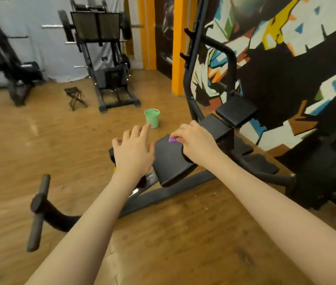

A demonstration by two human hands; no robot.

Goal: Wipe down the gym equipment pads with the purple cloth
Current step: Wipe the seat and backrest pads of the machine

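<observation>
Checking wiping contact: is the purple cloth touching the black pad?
Touching. The head view shows the right hand pressing the cloth onto the pad, no gap visible.

No legible text, label, brand, number or sign appears anywhere in the head view. The wall mural (276, 58) carries only abstract coloured shapes (no lettering can be made out). The black pads (173, 159), the machine frames and the green bucket (152, 118) show plain, unmarked surfaces; any small markings on the distant weight machine (101, 58) are too blurred to read.
</observation>
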